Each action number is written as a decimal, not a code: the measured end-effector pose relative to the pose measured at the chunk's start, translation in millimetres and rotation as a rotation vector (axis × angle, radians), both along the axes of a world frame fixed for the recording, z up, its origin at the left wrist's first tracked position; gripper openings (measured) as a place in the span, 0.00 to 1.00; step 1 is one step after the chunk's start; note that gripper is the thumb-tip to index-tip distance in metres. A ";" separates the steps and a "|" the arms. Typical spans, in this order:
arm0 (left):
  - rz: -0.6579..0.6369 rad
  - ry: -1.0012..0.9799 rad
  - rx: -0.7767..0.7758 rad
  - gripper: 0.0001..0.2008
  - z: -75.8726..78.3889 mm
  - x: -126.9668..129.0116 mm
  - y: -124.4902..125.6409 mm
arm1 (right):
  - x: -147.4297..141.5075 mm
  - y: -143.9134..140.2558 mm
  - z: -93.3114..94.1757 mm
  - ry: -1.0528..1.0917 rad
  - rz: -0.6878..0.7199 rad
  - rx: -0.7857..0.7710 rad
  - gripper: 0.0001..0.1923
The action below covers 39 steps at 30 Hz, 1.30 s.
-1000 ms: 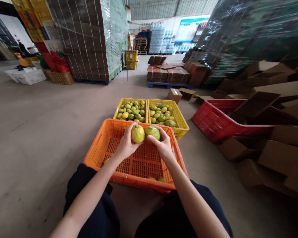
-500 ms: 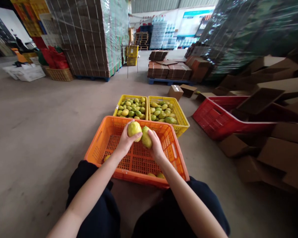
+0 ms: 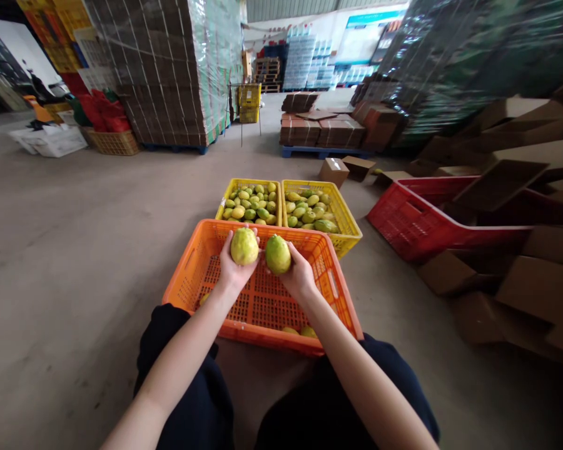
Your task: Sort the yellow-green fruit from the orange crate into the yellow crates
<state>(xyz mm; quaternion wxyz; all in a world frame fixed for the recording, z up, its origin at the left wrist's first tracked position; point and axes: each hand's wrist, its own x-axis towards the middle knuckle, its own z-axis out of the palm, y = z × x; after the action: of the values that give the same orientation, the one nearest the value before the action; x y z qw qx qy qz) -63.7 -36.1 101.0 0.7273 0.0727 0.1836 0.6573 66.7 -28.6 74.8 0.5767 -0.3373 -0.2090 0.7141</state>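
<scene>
Indoors, concrete warehouse floor point(image 3: 75, 250), orange crate point(image 3: 187, 278), left hand point(image 3: 232, 270) gripping yellow fruit point(image 3: 244, 245), right hand point(image 3: 298, 275) gripping green fruit point(image 3: 278, 254)

Perforated glossy plastic orange crate point(image 3: 192, 275), matt-skinned fruit point(image 3: 244, 245), rough concrete floor point(image 3: 75, 237)

The left hand point(image 3: 232, 269) hides the underside of its fruit point(image 3: 244, 245); the right hand point(image 3: 298, 275) covers the lower side of its fruit point(image 3: 278, 254). The orange crate's point(image 3: 192, 275) near wall partly hides three fruits inside. Cardboard hides part of the red crate point(image 3: 403, 219). Far shelves are too small to read.
</scene>
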 end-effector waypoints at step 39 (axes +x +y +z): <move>-0.099 -0.071 -0.324 0.21 -4.2 10.7 -10.3 | 11.7 -20.6 6.5 0.115 0.033 -0.343 0.10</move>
<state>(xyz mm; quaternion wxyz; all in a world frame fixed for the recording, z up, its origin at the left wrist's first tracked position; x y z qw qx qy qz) -53.0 -46.4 96.9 0.7671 -0.0601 0.2576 0.5845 78.4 -49.2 81.3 0.5100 -0.3859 -0.0565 0.7667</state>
